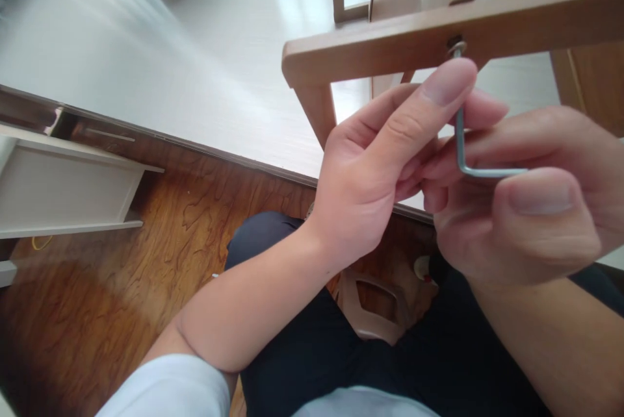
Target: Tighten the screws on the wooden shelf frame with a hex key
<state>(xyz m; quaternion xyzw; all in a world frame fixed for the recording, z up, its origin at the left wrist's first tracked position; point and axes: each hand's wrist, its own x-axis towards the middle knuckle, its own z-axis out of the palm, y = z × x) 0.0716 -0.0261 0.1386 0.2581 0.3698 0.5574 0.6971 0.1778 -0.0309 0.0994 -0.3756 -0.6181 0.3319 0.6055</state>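
Note:
A bent metal hex key (461, 144) runs up to a bolt (457, 48) in the underside of a wooden frame's rail (380, 50). The bolt's head stands a little out from its dark hole. My left hand (385, 144) pinches the key's upright arm just below the bolt, thumb in front and fingers behind. With its thumb and fingers, my right hand (526, 196) is closed on the key's short bent arm, which points right. Part of the key's shaft lies hidden behind my left thumb.
Beneath the frame spreads a pale, glossy raised surface (170, 66) with a dark edge. A white panel-like piece of furniture (68, 183) stands at left on the brown wood floor (160, 241). Between my legs is a light brown stool-like piece (370, 326).

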